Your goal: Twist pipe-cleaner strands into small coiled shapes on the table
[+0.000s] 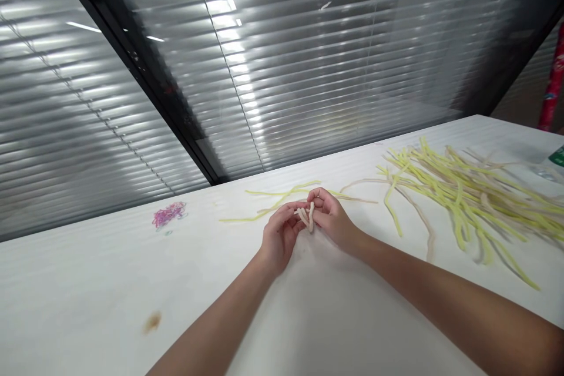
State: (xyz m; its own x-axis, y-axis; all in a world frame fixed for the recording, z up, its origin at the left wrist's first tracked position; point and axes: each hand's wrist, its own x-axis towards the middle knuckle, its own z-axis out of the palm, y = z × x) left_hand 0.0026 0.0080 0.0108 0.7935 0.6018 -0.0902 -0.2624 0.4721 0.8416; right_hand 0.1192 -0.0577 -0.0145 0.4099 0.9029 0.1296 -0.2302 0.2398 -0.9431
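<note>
Holding the bent beige strip (pixel 311 220) over the counter (pixel 97 282), left hand (pixel 278 238) and right hand (pixel 335 221) pinch it between their fingers (pixel 284 211) — presumably steadying both sides; yellow strips (pixel 458 217) lie apart, rightward.

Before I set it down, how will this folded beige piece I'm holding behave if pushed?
The beige piece looks bendable yet shape-holding: one end sticks up without drooping. It's probably light, being thin. It likely won't roll, given its fold.
</note>
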